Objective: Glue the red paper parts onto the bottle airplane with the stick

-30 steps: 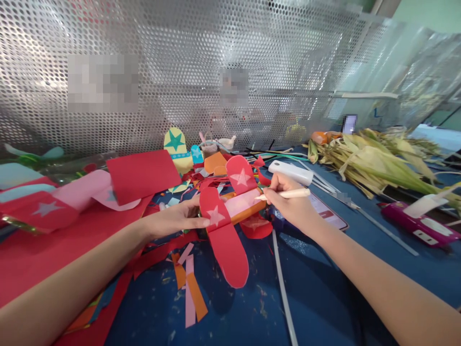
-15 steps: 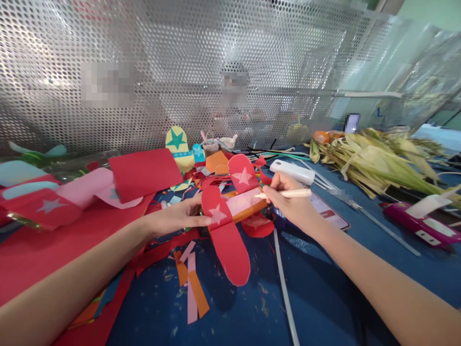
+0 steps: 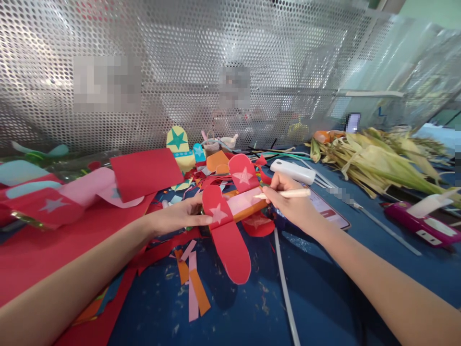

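Observation:
In the middle of the view is a paper craft model [image 3: 230, 254] with long rounded red strips, pale pink stars and a pink-and-orange body, looking like a toy plane. My left hand [image 3: 187, 214] grips its left end, the thumb resting beside a star and the other fingers partly hidden behind. My right hand [image 3: 286, 194] is closed round a pale, cream-coloured pen [image 3: 297, 193]. The pen's tip meets or nearly meets the pink strip [image 3: 243, 202] on the model's body; I cannot tell if it touches.
Red paper sheets [image 3: 146, 175] lie at left, with paper scraps [image 3: 194, 288] in front. A phone [image 3: 329, 209], a white power bank [image 3: 292, 171], dry corn husks [image 3: 382, 163] and a magenta glue gun [image 3: 419, 223] are at right. A perforated metal screen [image 3: 187, 62] stands behind.
The view has shifted very slightly. Both hands, the model and the pen stay nearly where they were.

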A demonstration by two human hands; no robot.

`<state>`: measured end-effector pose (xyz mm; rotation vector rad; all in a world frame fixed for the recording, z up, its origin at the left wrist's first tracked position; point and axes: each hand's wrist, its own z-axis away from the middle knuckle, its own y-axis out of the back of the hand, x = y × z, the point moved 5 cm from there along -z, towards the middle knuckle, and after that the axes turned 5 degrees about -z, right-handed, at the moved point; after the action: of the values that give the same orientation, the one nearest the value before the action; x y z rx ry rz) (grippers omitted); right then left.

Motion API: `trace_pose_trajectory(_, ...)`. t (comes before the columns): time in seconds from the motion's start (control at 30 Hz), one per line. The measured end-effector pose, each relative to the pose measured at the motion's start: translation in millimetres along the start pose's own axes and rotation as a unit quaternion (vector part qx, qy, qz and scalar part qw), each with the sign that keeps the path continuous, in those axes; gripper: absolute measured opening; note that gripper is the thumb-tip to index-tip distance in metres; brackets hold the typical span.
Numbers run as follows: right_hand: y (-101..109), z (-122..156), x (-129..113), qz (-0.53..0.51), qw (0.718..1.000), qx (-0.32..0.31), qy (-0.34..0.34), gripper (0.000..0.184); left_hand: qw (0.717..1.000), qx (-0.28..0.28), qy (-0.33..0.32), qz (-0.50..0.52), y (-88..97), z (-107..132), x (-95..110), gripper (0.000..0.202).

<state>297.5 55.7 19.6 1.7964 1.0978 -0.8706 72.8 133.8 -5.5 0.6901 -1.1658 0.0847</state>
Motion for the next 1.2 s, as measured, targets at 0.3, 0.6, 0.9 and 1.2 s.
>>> trace_pose_trajectory(0.3, -1.3, -0.6, -1.2, -0.012, 1.000, -0.010, 0.010, 0.023, 1.000, 0.000, -0.001, 0.023, 0.4, -1.0, -3.9, 0.064)
trace_pose_trajectory(0.6, -0.7, -0.6, -0.9, -0.008, 1.000, -0.005, 0.004, 0.022, 0.999, -0.005, 0.000, 0.035, -1.5, -0.7, -1.6, 0.064)
trace_pose_trajectory(0.9, 2.6, -1.4, -0.8, 0.009, 1.000, 0.021, -0.004, 0.023, 0.999, -0.009, -0.014, 0.051, -2.5, -0.3, 2.1, 0.067)
trace_pose_trajectory(1.2, 2.2, -1.0, -0.4, 0.000, 1.000, 0.018, 0.007, 0.025, 0.999, -0.012, 0.008, 0.048, -3.4, 1.1, 5.0, 0.068)
